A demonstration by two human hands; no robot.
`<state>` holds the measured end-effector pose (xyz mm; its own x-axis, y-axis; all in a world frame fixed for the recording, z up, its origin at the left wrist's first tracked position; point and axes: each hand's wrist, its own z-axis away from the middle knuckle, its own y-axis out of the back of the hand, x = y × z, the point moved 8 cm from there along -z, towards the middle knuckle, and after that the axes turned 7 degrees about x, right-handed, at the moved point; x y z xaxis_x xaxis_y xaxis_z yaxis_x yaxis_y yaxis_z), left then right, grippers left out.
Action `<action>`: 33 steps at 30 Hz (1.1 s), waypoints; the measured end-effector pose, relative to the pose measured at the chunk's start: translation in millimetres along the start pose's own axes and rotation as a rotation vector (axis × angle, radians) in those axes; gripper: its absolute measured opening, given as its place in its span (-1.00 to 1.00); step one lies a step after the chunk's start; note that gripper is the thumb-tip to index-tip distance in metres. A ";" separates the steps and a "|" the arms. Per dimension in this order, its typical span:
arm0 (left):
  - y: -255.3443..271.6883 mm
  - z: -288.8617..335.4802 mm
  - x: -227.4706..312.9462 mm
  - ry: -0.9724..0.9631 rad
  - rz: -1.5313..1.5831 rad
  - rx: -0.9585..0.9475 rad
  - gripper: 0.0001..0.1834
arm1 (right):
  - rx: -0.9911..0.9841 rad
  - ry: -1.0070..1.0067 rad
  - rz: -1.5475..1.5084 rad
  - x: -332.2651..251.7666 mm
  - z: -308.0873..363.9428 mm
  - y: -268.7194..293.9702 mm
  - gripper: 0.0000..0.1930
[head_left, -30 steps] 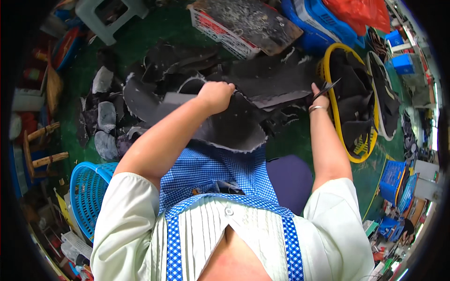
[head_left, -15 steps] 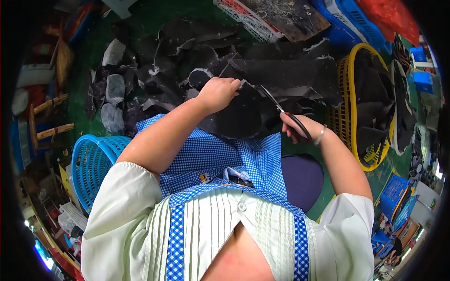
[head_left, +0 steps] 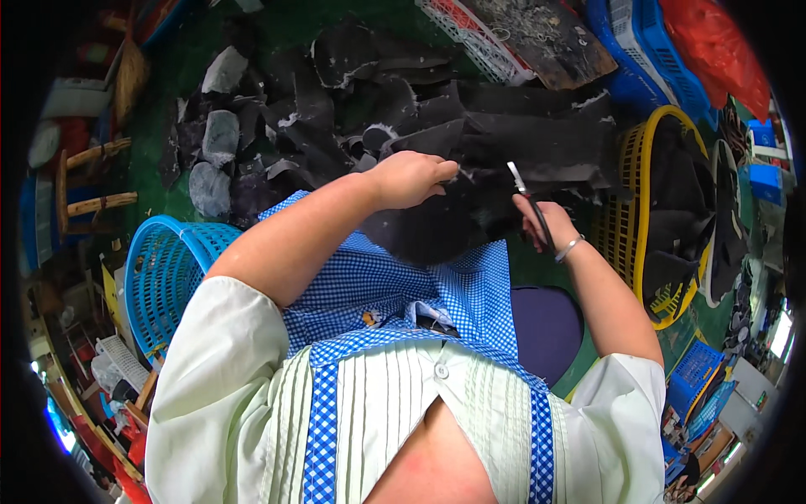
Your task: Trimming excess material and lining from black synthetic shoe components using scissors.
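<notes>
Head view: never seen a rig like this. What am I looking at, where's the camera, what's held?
No robot here, just a person's two bare hands. The camera is the left of two wide fisheye ones worn on the head, looking down, so straight edges bend near the rim and picture left is the person's left.

The left hand seems to pinch the edge of a dark piece of cloth. The right hand holds scissors.

Ahead, a heap of dark scraps lies on the green floor. A yellow basket with dark pieces inside stands to the right; a blue basket is at the left.
</notes>
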<state>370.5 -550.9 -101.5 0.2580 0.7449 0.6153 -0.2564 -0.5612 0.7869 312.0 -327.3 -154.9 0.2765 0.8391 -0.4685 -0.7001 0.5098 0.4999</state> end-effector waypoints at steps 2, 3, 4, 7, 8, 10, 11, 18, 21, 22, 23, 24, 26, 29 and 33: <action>22.1 16.0 0.2 0.015 0.094 -0.046 -0.75 | 0.054 -0.104 -0.070 23.1 -10.0 13.2 -0.34; 31.9 26.8 -7.0 0.076 0.109 -0.078 -0.73 | 0.042 -0.087 -0.035 18.6 -7.7 16.1 -0.36; 42.4 37.7 -10.4 0.074 0.110 -0.053 -0.72 | 0.037 -0.015 0.002 8.1 -1.1 14.2 -0.37; 53.9 54.8 -13.3 0.096 0.111 -0.035 -0.69 | 0.097 0.384 0.120 -27.3 20.4 -5.2 -0.49; 60.4 56.8 -9.5 0.089 0.168 0.048 -0.69 | 0.204 0.552 0.235 -57.2 35.4 -8.5 -0.55; 71.1 59.2 -6.5 0.068 0.286 0.190 -0.69 | 0.181 0.639 -0.069 -96.2 42.2 -23.2 -0.55; 70.9 60.6 -7.5 0.076 0.283 0.198 -0.69 | 0.210 0.761 -0.151 -114.8 38.7 -29.1 -0.48; 85.7 82.1 -46.7 0.288 0.845 0.364 -0.55 | 0.146 0.719 -0.349 -178.5 35.0 -37.3 -0.54; 55.8 89.2 -47.4 0.469 0.955 -0.017 -0.62 | 0.397 0.875 -0.112 -204.6 68.7 14.0 -0.64; 44.4 90.8 -47.9 0.464 0.948 -0.075 -0.64 | 0.329 0.938 -0.053 -221.7 87.8 20.6 -0.60; 47.0 86.4 -48.4 0.364 0.829 0.017 -0.62 | 0.241 0.969 0.042 -232.6 98.2 25.0 -0.57; 52.5 78.6 -46.2 0.257 0.711 0.101 -0.60 | 0.185 0.967 0.106 -240.5 107.4 28.3 -0.55; 69.6 66.7 -46.9 0.229 0.437 0.220 -0.44 | 0.021 0.901 0.135 -252.2 125.1 28.1 -0.49; 67.8 58.5 -42.4 0.297 0.648 0.056 -0.23 | -0.038 0.959 0.134 -261.1 143.0 28.7 -0.63; 36.5 59.4 -38.5 0.224 1.915 0.004 -0.07 | -0.197 0.830 -0.046 -231.6 142.3 -6.5 -0.56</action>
<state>406.6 -621.5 -93.7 -0.4277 -0.7448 0.5121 -0.0078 -0.5635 -0.8261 346.1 -498.0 54.0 -0.2106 0.3682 -0.9056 -0.8228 0.4335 0.3676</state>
